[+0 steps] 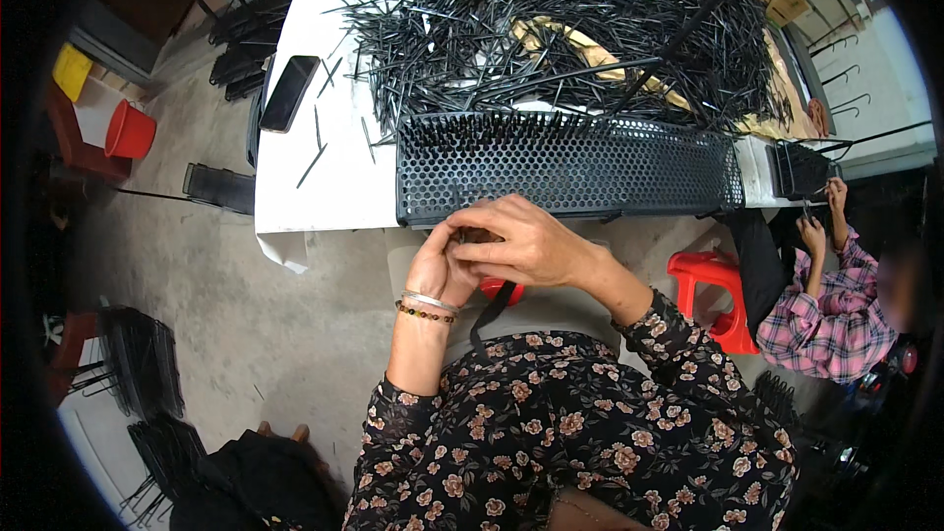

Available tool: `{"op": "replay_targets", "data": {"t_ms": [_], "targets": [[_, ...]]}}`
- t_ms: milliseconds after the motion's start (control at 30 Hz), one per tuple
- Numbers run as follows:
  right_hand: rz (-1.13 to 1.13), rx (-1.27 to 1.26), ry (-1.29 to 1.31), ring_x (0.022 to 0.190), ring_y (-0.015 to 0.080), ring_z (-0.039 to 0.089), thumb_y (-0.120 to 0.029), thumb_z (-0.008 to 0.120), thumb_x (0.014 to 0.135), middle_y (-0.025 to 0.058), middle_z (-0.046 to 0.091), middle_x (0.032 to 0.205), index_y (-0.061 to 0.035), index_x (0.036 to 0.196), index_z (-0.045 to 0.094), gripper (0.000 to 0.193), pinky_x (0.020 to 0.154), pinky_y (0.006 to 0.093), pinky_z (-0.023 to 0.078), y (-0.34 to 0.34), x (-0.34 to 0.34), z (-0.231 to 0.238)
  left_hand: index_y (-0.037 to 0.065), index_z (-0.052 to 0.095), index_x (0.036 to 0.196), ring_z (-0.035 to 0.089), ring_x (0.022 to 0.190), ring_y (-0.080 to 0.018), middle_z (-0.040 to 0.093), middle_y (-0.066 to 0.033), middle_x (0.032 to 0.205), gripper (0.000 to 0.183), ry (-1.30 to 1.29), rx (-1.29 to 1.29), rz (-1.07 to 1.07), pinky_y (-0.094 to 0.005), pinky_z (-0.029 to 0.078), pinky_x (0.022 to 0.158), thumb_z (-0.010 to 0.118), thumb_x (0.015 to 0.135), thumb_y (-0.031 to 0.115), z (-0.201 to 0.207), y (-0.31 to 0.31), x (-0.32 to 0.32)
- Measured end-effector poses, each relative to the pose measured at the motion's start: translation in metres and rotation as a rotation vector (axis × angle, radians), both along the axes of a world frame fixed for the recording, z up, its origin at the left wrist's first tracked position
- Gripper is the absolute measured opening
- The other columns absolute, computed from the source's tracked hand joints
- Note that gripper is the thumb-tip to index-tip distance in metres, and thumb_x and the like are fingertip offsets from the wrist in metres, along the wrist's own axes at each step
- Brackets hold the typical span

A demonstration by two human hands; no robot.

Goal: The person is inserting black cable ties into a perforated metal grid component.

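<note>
In front of the near edge of a long black perforated tray, my two hands meet. My left hand, with bracelets at its wrist, is cupped with curled fingers. Over it, my right hand bends its fingers into the left palm, closed together. Whatever lies between them is hidden by the fingers. Short black pegs stand upright in the tray's far rows of holes, mostly toward the left. Behind the tray spreads a large heap of thin black sticks.
A phone and a few loose sticks lie on the white table cover. A red stool stands at right, beside a co-worker in a plaid shirt handling something dark. A red bucket sits at far left, black racks below.
</note>
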State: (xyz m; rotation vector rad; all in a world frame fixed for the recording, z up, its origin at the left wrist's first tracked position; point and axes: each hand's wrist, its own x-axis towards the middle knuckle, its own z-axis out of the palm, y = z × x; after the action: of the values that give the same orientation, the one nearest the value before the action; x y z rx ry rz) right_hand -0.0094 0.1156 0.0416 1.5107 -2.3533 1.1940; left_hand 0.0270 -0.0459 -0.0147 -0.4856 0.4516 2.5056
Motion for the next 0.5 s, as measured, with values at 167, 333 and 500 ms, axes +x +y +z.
{"op": "replay_targets", "data": {"t_ms": [167,333,500], "targets": [[-0.083,-0.008,0.27,0.089,0.0221,0.061,-0.008,0.067,0.069,0.0089,0.061,0.104,-0.0063,0.091,0.067,0.021,0.073,0.0334,0.048,0.004,-0.003,-0.007,0.003,0.048,0.123,0.049,0.115,-0.0237,0.052,-0.0105,0.122,0.042,-0.107,0.058,-0.017,-0.039,0.04,0.099,0.037,0.096,0.034,0.013,0.012,-0.001],[-0.414,-0.307,0.198,0.079,0.0258,0.063,-0.003,0.065,0.075,0.0114,0.065,0.091,0.0,0.094,0.064,0.019,0.071,0.0351,0.05,0.009,-0.023,-0.004,0.002,0.052,0.119,0.053,0.107,-0.022,0.056,-0.0124,0.117,0.045,-0.064,0.048,-0.058,-0.0358,0.043,0.093,0.048,0.092,0.037,0.022,0.007,0.0],[-0.568,-0.421,-0.069,0.079,0.0236,0.065,0.0,0.063,0.08,0.0131,0.066,0.09,0.0016,0.098,0.063,0.018,0.069,0.0311,0.051,0.01,-0.056,-0.007,-0.001,0.056,0.109,0.062,0.084,-0.0207,0.063,-0.0143,0.099,0.028,0.141,-0.55,0.386,-0.0333,0.052,0.073,0.054,0.09,0.018,0.024,-0.014,0.0]]}}
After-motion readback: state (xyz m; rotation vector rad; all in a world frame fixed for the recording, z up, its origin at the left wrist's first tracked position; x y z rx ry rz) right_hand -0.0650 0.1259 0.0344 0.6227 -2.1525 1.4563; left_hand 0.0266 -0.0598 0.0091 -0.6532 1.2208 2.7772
